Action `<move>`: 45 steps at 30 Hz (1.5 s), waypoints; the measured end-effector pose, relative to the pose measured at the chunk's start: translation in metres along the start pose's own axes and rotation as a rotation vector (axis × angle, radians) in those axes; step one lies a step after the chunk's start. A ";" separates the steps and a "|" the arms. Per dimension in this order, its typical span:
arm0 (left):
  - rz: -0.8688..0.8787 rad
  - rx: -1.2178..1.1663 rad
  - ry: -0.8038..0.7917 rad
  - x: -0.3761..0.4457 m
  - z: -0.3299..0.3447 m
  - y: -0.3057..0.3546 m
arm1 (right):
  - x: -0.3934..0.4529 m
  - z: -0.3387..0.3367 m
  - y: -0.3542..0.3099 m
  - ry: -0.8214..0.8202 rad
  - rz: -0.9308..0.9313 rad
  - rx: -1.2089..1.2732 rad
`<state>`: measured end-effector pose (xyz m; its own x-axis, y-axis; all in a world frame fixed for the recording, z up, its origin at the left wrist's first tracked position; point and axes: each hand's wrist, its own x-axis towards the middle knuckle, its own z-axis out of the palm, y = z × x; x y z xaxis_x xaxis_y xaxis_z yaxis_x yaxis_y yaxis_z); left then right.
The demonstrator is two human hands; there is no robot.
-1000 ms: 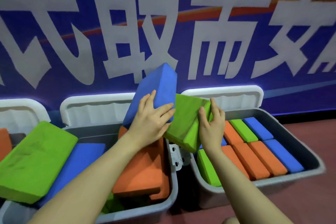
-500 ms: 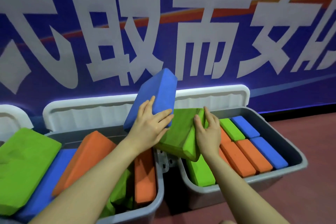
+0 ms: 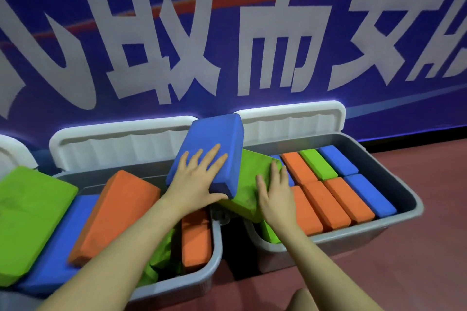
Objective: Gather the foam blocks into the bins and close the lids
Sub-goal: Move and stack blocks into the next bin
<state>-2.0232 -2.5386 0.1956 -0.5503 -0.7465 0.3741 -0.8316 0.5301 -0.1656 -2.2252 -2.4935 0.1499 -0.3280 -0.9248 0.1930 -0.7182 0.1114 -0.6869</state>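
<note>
The left hand [image 3: 199,179] lies flat, fingers spread, on a tilted blue block [image 3: 214,141]; the right hand [image 3: 274,193] presses open-fingered on the green block [image 3: 249,179] beneath it.

Both forearms are bare up to the bottom edge of the picture, no sleeves showing. The left hand [image 3: 195,180] and right hand [image 3: 274,194] wear no gloves, rings, or watch.
</note>
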 end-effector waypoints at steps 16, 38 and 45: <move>-0.372 -0.268 -0.346 0.005 -0.003 -0.014 | -0.008 0.009 0.033 -0.255 -0.135 -0.135; -0.262 -0.203 -0.259 -0.016 -0.006 -0.008 | -0.011 -0.006 -0.009 0.027 -0.417 -0.055; -0.334 -0.242 -0.179 -0.078 -0.027 -0.060 | -0.030 0.012 -0.085 0.117 -0.633 -0.149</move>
<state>-1.9282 -2.5012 0.2006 -0.2767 -0.9391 0.2036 -0.9361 0.3113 0.1637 -2.1470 -2.4790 0.1944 0.1273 -0.7832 0.6085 -0.8686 -0.3843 -0.3129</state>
